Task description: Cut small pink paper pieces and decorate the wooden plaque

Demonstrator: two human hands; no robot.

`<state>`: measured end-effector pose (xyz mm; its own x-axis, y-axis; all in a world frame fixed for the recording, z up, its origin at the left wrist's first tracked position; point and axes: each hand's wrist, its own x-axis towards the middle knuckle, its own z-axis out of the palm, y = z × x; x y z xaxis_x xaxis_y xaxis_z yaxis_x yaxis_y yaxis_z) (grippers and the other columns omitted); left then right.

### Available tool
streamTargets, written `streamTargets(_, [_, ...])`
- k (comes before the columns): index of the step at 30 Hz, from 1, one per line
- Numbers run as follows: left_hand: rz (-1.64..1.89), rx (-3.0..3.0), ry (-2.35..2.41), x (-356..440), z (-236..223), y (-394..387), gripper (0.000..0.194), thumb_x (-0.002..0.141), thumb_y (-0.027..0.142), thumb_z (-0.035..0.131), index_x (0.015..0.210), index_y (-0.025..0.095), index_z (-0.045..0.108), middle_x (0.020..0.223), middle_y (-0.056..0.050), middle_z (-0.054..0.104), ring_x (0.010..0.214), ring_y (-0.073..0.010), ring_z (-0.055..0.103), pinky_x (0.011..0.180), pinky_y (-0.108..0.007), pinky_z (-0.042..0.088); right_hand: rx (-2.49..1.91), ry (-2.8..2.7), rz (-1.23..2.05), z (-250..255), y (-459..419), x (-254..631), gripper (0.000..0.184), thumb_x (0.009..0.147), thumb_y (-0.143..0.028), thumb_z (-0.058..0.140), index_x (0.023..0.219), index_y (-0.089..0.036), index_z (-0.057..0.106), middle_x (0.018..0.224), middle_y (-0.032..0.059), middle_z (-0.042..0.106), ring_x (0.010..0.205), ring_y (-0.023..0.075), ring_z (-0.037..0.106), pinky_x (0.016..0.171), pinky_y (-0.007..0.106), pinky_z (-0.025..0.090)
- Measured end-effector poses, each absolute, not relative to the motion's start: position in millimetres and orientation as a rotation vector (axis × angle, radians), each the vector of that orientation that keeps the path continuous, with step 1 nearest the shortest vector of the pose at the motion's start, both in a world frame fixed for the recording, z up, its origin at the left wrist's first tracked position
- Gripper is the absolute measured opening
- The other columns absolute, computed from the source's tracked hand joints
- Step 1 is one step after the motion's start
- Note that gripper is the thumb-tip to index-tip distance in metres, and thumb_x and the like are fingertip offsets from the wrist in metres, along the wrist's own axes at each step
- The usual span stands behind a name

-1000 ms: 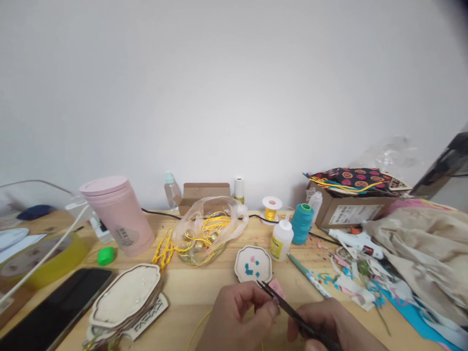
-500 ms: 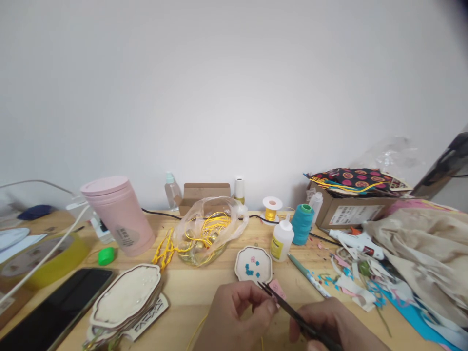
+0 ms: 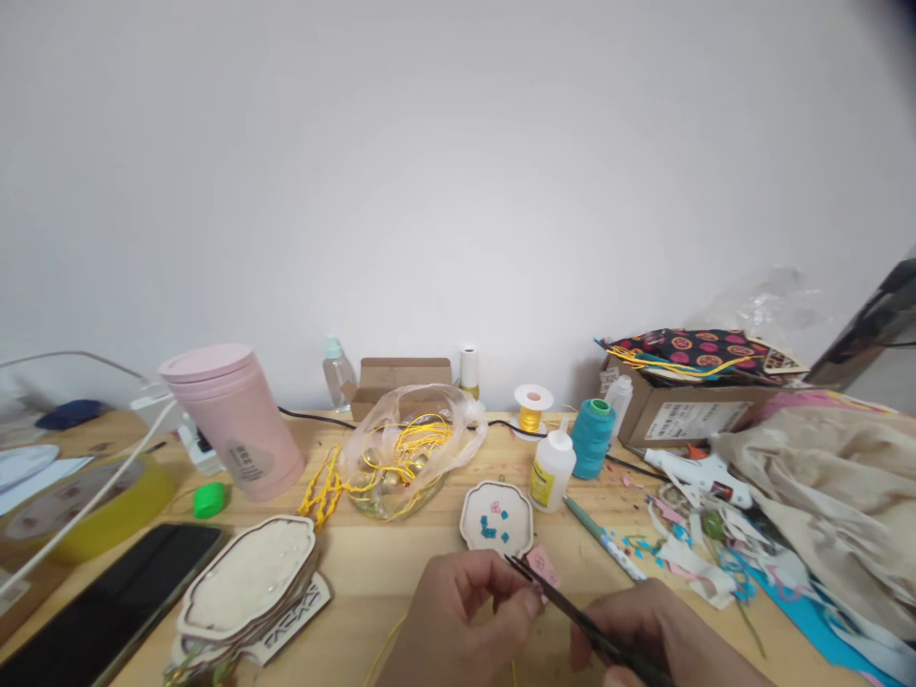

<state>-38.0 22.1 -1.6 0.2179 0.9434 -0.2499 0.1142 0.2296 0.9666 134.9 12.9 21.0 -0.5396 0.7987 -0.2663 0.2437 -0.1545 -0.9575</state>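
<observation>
My right hand (image 3: pixel 640 630) holds slim black tweezers (image 3: pixel 572 611), their two tips slightly apart and pointing to the upper left. Those tips are at the fingers of my left hand (image 3: pixel 472 611), whose thumb and forefinger are pinched together. Whatever sits in that pinch is too small and covered to name; a bit of pink shows beside the thumb. Just beyond the tweezers lies a pink piece (image 3: pixel 542 563) with flower outlines. A pale scalloped wooden plaque (image 3: pixel 476 510) behind my left hand carries several small blue flowers (image 3: pixel 489 530) and a pink flower (image 3: pixel 495 508).
A glue bottle (image 3: pixel 552 472), teal thread cone (image 3: pixel 593 439) and pen (image 3: pixel 605 542) stand or lie right of the plaque. Scraps (image 3: pixel 697 549) and a glue gun (image 3: pixel 705 477) are farther right. Stacked plaques (image 3: pixel 247 577), a phone (image 3: pixel 107 606) and pink tumbler (image 3: pixel 233 420) occupy the left.
Almost nothing differs. My right hand and the tweezers have shifted very slightly; my left hand keeps its pinch in the same spot.
</observation>
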Motion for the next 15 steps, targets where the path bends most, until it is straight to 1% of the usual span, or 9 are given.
streamTargets(3, [0.801, 1.195, 1.211, -38.1, -1.8, 22.4, 0.018, 0.067, 0.029, 0.058, 0.066, 0.012, 0.061, 0.067, -0.006, 0.064, 0.068, -0.0180, 0.053, 0.064, -0.029, 0.038, -1.159, -1.702, 1.779, 16.6, 15.1, 135.6, 0.057, 0.053, -0.069, 0.059, 0.062, -0.015, 0.048, 0.046, -0.0097, 0.030, 0.040, 0.0027, 0.022, 0.038, 0.019, 0.013])
streamTargets(8, [0.809, 1.235, 1.175, -38.9, 0.7, 23.0, 0.020, 0.067, 0.031, 0.058, 0.066, 0.011, 0.061, 0.072, -0.009, 0.067, 0.072, -0.0213, 0.056, 0.067, -0.030, 0.039, -1.111, -1.717, 1.739, 16.7, 15.2, 136.1, 0.052, 0.060, -0.065, 0.058, 0.062, -0.014, 0.047, 0.047, -0.0091, 0.029, 0.041, 0.0029, 0.020, 0.039, 0.019, 0.013])
streamTargets(15, [0.796, 1.234, 1.196, -39.0, 0.5, 22.5, 0.020, 0.067, 0.031, 0.058, 0.065, 0.011, 0.061, 0.069, -0.007, 0.066, 0.069, -0.0197, 0.055, 0.065, -0.029, 0.038, -1.157, -1.744, 1.708, 19.5, 14.3, 136.3, 0.054, 0.059, -0.067, 0.056, 0.061, -0.014, 0.047, 0.049, -0.0077, 0.030, 0.044, 0.0041, 0.023, 0.040, 0.019, 0.014])
